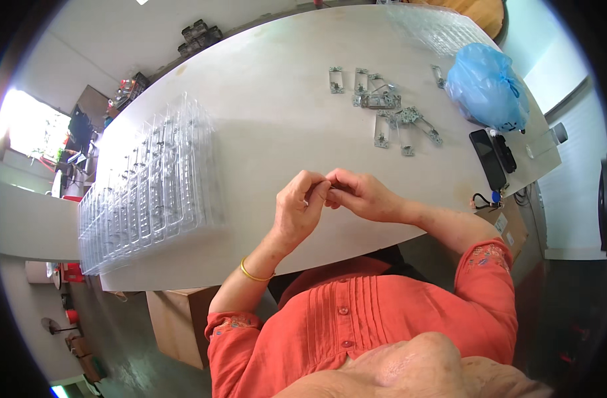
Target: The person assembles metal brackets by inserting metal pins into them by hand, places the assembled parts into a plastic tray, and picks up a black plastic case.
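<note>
My left hand (302,204) and my right hand (364,196) meet over the near part of the white table (270,142). Thumbs and fingertips are pressed together around something small and dark that I cannot make out; the fingers hide most of it. Beyond my right hand lies a loose group of small metal frame-shaped parts, among them a rectangular frame (336,80), a clustered part (377,100) and a frame at the near side (381,129). Another metal part (438,76) lies apart, beside a tied blue plastic bag (485,86).
A stack of clear plastic blister trays (154,176) stands on the left of the table. More clear plastic trays (442,30) lie at the far right. A black phone (487,159) and a dark device (503,152) rest near the right edge. Cardboard boxes (177,325) stand below.
</note>
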`<state>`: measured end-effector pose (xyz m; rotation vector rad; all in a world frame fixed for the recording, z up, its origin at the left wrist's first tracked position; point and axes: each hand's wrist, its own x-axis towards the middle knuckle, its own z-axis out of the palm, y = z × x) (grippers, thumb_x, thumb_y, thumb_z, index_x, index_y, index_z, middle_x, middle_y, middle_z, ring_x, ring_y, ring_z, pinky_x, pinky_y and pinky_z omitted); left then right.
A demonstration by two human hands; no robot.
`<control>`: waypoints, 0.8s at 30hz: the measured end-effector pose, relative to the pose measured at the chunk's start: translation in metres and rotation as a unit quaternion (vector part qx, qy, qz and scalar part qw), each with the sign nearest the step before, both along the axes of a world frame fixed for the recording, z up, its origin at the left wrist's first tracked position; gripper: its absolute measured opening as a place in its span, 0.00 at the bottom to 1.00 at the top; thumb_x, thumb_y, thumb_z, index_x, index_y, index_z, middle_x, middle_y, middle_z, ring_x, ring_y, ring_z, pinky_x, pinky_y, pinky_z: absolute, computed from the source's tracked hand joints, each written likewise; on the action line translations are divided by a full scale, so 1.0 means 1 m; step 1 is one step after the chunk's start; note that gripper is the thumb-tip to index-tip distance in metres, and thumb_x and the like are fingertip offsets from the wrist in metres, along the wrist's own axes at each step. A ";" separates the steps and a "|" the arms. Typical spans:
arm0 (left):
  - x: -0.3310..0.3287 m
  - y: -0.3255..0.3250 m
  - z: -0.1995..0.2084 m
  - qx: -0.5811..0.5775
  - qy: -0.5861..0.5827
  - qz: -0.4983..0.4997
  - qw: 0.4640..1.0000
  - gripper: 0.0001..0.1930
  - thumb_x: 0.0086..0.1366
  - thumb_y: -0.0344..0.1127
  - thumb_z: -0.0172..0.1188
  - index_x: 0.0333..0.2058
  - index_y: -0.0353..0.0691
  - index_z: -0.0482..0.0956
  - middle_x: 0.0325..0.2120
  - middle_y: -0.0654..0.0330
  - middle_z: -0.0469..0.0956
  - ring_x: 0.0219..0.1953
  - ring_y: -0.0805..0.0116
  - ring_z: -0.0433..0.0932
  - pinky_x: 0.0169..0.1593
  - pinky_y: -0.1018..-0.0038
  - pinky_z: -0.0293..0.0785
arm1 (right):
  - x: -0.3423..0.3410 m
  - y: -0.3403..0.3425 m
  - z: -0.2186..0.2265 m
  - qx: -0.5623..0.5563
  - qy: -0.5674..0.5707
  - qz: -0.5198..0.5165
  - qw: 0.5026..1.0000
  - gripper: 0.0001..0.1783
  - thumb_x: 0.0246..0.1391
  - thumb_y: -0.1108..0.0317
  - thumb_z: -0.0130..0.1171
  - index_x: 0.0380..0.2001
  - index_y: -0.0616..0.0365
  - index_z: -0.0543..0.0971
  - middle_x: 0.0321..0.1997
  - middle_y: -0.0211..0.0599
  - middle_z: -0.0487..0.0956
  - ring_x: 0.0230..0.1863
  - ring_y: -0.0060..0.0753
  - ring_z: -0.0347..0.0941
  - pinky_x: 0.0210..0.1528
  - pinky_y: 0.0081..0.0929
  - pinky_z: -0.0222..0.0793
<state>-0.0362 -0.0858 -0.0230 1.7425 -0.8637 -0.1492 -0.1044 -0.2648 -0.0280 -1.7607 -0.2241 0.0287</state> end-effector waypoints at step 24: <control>0.059 -0.114 -0.016 0.232 -0.191 -0.103 0.948 0.07 0.66 0.28 0.58 0.42 0.35 0.78 0.41 0.54 0.80 0.41 0.55 0.80 0.44 0.63 0.77 | 0.009 -0.035 -0.048 -0.146 -0.241 0.109 0.953 0.07 0.61 0.69 0.56 0.41 0.55 0.78 0.32 0.40 0.81 0.33 0.48 0.79 0.33 0.42 0.74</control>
